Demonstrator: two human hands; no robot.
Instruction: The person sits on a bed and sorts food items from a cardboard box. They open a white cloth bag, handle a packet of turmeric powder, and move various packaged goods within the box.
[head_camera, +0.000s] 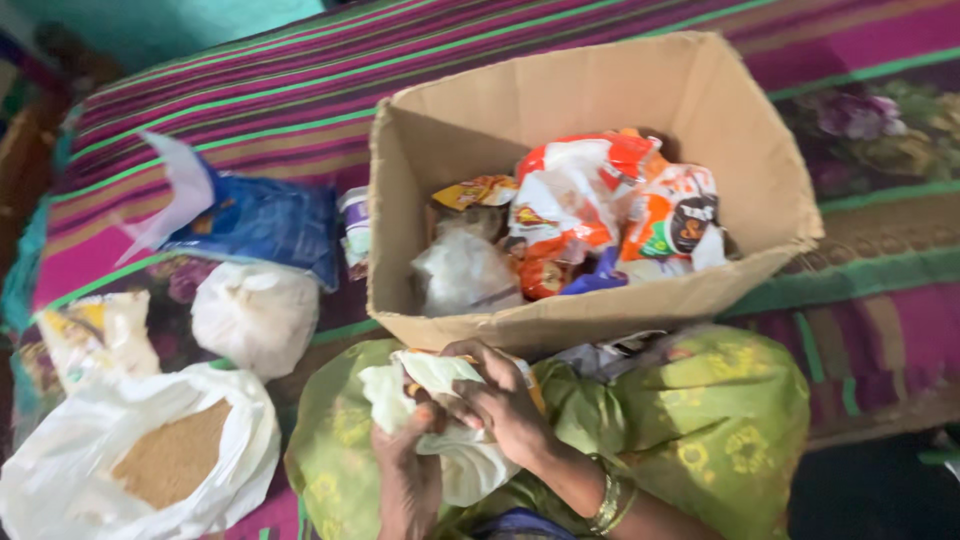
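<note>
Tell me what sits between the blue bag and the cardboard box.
In the head view, a small white and purple packet stands between the blue bag and the cardboard box, close against the box's left wall, on the striped cloth.

Both of the person's hands meet low in the middle of the view, close to the body. The left hand (405, 435) comes up from below with the forearm nearly upright, its fingers curled inward and closed in a grip, the knuckles turned toward the camera. The right hand (495, 400) reaches in from the lower right, the forearm slanting up and to the left, bangles ringing the wrist. Its back faces up, and its fingers bend down and press together just above the left hand's fingers, touching them.
</note>
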